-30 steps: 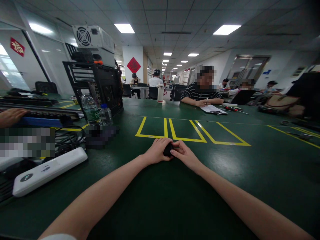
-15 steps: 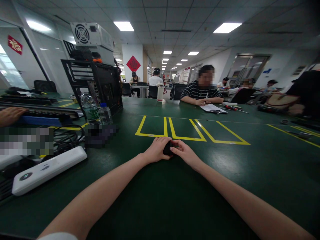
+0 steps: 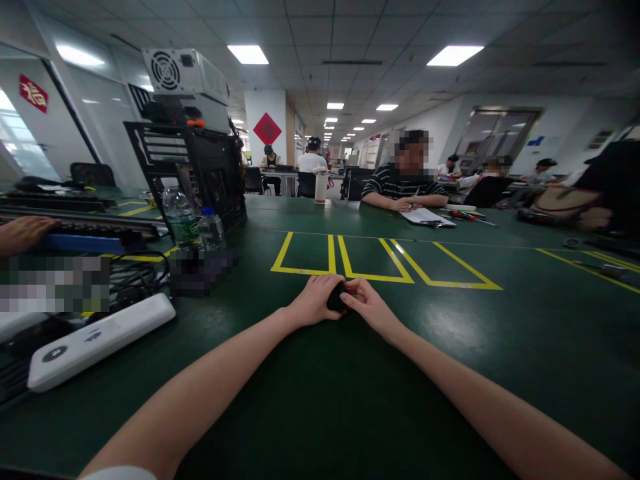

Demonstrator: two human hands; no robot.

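Observation:
Between my two hands is a small black rounded object point(image 3: 336, 299), resting on or just above the green tabletop point(image 3: 320, 387). My left hand point(image 3: 316, 297) is wrapped round its left side and top, with the thumb toward me. From the right, the bent fingers and thumb of my right hand point(image 3: 369, 304) close on the same object. Much of it is covered by my fingers, so its exact kind cannot be made out. Just beyond my hands, yellow tape point(image 3: 375, 277) marks out several boxes on the table.
To the left lie a white power strip point(image 3: 103, 341) and tangled black cables point(image 3: 143, 273). Water bottles point(image 3: 180, 217) stand by an open black computer case point(image 3: 215, 173) with a power supply point(image 3: 185, 70) on top. Across the table a person point(image 3: 405, 180) sits with papers point(image 3: 427, 217) and screwdrivers point(image 3: 467, 216).
Both hands stay on the black object in nearly the same place. The whole view has shifted very slightly.

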